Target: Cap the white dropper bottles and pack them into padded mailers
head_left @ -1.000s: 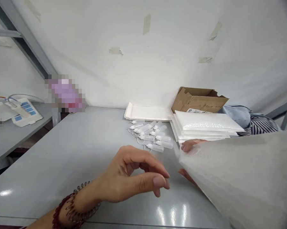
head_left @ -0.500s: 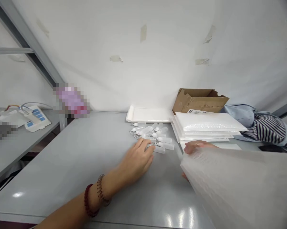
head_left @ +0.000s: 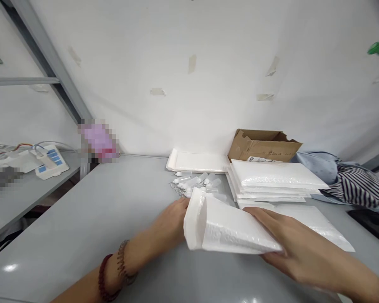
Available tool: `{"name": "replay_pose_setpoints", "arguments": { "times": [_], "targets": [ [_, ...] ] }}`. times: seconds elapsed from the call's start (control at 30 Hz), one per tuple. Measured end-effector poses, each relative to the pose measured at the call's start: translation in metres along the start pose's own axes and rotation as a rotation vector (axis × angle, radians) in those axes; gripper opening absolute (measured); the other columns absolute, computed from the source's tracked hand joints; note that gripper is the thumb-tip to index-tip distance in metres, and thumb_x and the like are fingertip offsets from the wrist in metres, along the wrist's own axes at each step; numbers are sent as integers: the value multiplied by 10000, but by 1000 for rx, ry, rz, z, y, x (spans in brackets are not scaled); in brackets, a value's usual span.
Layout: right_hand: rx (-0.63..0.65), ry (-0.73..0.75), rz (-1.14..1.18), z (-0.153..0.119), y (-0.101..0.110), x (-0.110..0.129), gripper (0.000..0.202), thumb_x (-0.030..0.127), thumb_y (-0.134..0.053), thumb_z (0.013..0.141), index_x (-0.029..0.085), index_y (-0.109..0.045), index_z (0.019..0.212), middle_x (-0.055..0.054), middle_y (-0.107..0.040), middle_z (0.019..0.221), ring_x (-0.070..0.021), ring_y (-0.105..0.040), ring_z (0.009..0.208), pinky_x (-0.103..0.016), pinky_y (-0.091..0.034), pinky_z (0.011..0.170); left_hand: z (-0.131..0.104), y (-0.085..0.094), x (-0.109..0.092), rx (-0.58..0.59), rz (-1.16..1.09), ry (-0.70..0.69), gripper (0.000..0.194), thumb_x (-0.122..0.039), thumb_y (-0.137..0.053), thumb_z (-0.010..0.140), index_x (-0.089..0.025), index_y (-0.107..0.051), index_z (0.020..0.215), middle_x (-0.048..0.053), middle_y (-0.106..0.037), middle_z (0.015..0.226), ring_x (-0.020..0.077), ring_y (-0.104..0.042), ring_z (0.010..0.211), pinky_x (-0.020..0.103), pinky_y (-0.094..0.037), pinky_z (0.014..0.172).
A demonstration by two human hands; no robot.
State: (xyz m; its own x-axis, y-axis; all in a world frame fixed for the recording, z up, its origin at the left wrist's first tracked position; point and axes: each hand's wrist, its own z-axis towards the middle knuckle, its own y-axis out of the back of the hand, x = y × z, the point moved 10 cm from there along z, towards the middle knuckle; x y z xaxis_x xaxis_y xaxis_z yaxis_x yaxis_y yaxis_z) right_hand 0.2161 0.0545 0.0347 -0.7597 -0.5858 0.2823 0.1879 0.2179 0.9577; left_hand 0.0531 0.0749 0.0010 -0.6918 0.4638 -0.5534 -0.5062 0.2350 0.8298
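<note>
My right hand (head_left: 290,235) grips a white bubble mailer (head_left: 239,225) by its far end, fingers closed over its edge. The mailer is held above the grey table, its open mouth and flap turned to the left. My left hand (head_left: 175,214) reaches behind that mouth, close to a pile of small translucent plastic bottles (head_left: 191,183) with white pointed caps. Its fingertips are hidden by the mailer, so I cannot see whether they hold a bottle. Part of the pile is hidden too.
A stack of white bubble mailers (head_left: 277,174) lies right of the bottles, beside a cardboard box (head_left: 261,145). More flat mailers (head_left: 202,162) lie against the wall. Striped cloth (head_left: 356,181) and a dark flat object (head_left: 372,225) are at the right. A white power strip (head_left: 52,162) sits on the left table.
The mailer in my right hand has swung in from the right and turned, its mouth now beside my left hand. My left hand has moved slightly down and left, its fingers now covered.
</note>
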Motion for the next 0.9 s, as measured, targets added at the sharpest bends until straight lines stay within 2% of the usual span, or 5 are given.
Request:
{"name": "replay_pose_setpoints", "arguments": {
  "times": [0.1,0.27,0.47,0.8,0.9],
  "targets": [
    [147,-108,46,-1,-14,-24,374,210,-537,771,248,-467,1136,-54,-608,1049,-245,-597,905,-365,-495,737,-2,-2,9,92,57,51,126,-214,-458,835,-175,-577,838,68,-622,900,206,-559,826,292,-435,706],
    [137,-79,13,6,-25,-25,519,161,-555,727,235,-461,1231,-97,-551,1191,-288,-546,1041,-402,-470,814,-10,2,34,262,34,184,142,-219,-482,778,-172,-534,655,-10,-563,647,134,-486,593,236,-334,534],
    [63,-39,-84,11,-26,-18,623,116,-555,680,201,-440,1287,-135,-517,1220,-321,-498,1082,-459,-425,869,-25,40,64,329,-65,375,195,-312,-572,769,-163,-642,664,-30,-521,571,102,-386,533,226,-269,492],
    [24,-27,-98,13,-31,-20,727,74,-529,645,223,-360,1337,-118,-520,1151,-301,-491,1014,-449,-412,837,-29,76,33,139,-356,178,221,-393,-598,831,-209,-691,753,-22,-590,645,100,-484,598,190,-371,550],
    [39,-12,-90,13,-30,-16,709,82,-532,659,217,-360,1333,-111,-527,1134,-287,-499,995,-447,-409,837,-31,66,27,241,-346,132,224,-367,-590,836,-190,-680,733,-19,-584,636,99,-492,598,190,-378,560]
  ]
}}
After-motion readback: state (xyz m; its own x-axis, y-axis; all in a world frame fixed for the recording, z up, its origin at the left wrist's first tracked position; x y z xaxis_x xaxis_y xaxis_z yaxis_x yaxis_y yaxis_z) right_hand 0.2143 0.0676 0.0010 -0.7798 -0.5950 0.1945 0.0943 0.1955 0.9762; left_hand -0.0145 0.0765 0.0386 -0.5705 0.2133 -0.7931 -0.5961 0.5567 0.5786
